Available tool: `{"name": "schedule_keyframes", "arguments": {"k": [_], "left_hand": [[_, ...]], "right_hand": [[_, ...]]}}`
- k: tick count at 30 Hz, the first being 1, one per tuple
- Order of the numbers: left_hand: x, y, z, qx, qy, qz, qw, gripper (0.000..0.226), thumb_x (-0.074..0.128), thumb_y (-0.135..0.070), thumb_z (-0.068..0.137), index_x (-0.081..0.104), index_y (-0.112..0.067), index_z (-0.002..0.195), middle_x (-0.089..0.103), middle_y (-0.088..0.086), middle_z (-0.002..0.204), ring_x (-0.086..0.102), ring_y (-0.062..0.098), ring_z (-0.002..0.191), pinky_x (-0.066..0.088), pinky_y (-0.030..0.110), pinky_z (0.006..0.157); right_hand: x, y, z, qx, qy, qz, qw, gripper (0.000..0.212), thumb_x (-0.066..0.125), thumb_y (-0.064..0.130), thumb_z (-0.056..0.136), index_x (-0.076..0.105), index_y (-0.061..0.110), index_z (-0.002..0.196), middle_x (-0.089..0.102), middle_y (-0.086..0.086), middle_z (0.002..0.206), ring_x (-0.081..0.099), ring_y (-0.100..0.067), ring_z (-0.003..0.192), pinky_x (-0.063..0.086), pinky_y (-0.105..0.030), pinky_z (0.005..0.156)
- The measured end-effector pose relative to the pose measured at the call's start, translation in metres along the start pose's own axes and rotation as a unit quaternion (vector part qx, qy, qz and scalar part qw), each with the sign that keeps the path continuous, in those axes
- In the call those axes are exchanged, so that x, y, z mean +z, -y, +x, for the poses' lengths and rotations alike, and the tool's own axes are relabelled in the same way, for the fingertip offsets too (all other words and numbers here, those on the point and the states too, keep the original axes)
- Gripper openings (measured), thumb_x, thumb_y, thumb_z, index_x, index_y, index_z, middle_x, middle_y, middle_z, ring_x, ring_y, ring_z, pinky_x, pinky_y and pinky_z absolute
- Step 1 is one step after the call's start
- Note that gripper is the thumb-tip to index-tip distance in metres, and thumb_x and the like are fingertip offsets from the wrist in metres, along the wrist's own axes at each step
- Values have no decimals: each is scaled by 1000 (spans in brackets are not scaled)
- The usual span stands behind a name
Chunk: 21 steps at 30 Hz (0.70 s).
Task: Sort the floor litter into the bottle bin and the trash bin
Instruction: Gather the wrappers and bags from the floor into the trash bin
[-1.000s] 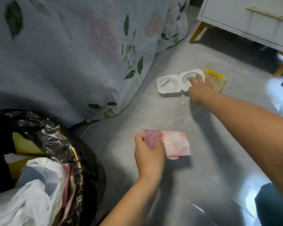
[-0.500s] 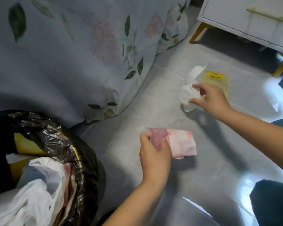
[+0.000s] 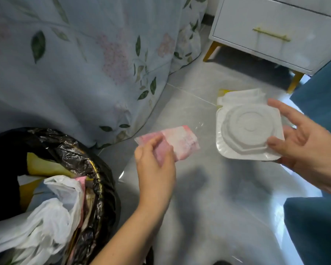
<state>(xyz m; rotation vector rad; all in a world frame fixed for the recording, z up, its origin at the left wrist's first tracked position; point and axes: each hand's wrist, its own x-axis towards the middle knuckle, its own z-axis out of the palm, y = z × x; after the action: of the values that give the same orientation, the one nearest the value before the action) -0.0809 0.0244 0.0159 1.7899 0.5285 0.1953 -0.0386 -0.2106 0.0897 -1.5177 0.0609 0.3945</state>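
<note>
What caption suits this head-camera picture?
Left hand holds pink wrapper, right hand white moulded plastic tray, beside black-lined trash bin.

You've got a pale blue floral bedsheet (image 3: pixel 80 60) draped down to the glossy grey tiled floor (image 3: pixel 203 197) on the left side. Top right there's a white drawer cabinet (image 3: pixel 275 20) with a brass bar handle (image 3: pixel 271 34) and gold legs (image 3: pixel 211 51), standing on the tiles. Something dark teal and upholstered (image 3: pixel 317 226) fills the right edge, can't tell what exactly.
</note>
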Motion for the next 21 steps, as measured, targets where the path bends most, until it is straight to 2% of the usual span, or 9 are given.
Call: {"name": "schedule_keyframes", "arguments": {"k": [2, 5, 7, 9, 11, 13, 15, 17, 21], "left_hand": [[-9, -15, -6, 12, 32, -56, 998, 46, 67, -40, 82, 52, -30, 124, 40, -7, 122, 46, -15, 101, 29, -9, 86], [-25, -29, -13, 84, 118, -99, 984, 81, 61, -85, 52, 40, -47, 120, 31, -19, 124, 37, -28, 108, 30, -7, 87], [-34, -33, -14, 134, 197, -77, 968, 96, 55, -92, 45, 39, -44, 126, 31, -19, 130, 34, -22, 119, 33, 0, 94], [-40, -39, -18, 168, 281, -66, 942, 101, 56, -90, 52, 45, -29, 132, 35, -8, 137, 36, -5, 130, 37, 15, 102], [-46, -45, -26, 131, 357, -111, 918, 101, 65, -81, 54, 49, -19, 132, 41, 4, 140, 44, 10, 130, 43, 25, 100], [-49, -46, -34, 86, 384, -152, 907, 98, 81, -63, 54, 47, -14, 132, 52, 8, 134, 55, 16, 122, 49, 26, 92], [-52, -47, -40, 76, 342, -143, 926, 85, 86, -40, 52, 53, -12, 125, 65, 4, 119, 64, 9, 108, 51, 17, 81], [-55, -49, -43, 69, 278, -130, 949, 70, 81, -34, 52, 60, -17, 116, 69, 1, 111, 67, 5, 99, 51, 15, 76], [-72, -54, -48, 52, 201, -110, 972, 56, 80, -42, 53, 66, -27, 106, 70, 1, 108, 69, 8, 96, 57, 27, 79]], "right_hand": [[3, -2, -16, 29, 59, 14, 998, 95, 96, 14, 33, 63, 36, 119, 70, -9, 114, 72, -21, 91, 59, -30, 65], [16, -7, -35, 62, 194, 3, 979, 88, 95, 28, 44, 60, 33, 124, 66, -11, 121, 66, -29, 107, 56, -29, 77], [23, -8, -40, 58, 248, 30, 966, 85, 92, 28, 53, 55, 30, 130, 63, -12, 127, 62, -30, 114, 54, -29, 84], [29, -6, -43, 34, 273, 60, 960, 83, 88, 17, 60, 52, 26, 134, 60, -14, 130, 61, -29, 116, 53, -31, 87], [37, -5, -44, -6, 260, 63, 963, 80, 85, 14, 65, 50, 28, 136, 60, -13, 130, 61, -28, 115, 53, -32, 86], [45, -7, -45, -48, 202, 53, 977, 83, 86, 22, 64, 48, 30, 137, 63, -12, 125, 63, -26, 111, 55, -31, 84], [55, -8, -47, -91, 116, 6, 989, 83, 88, 33, 58, 52, 33, 133, 67, -8, 111, 66, -20, 96, 55, -25, 78], [68, -10, -50, -148, 40, -96, 984, 83, 85, 49, 55, 51, 39, 131, 66, 3, 103, 60, -11, 84, 51, -21, 71], [112, -15, -53, -181, -3, -113, 977, 81, 78, 65, 52, 46, 51, 125, 56, 19, 115, 55, -1, 102, 53, -23, 76]]}}
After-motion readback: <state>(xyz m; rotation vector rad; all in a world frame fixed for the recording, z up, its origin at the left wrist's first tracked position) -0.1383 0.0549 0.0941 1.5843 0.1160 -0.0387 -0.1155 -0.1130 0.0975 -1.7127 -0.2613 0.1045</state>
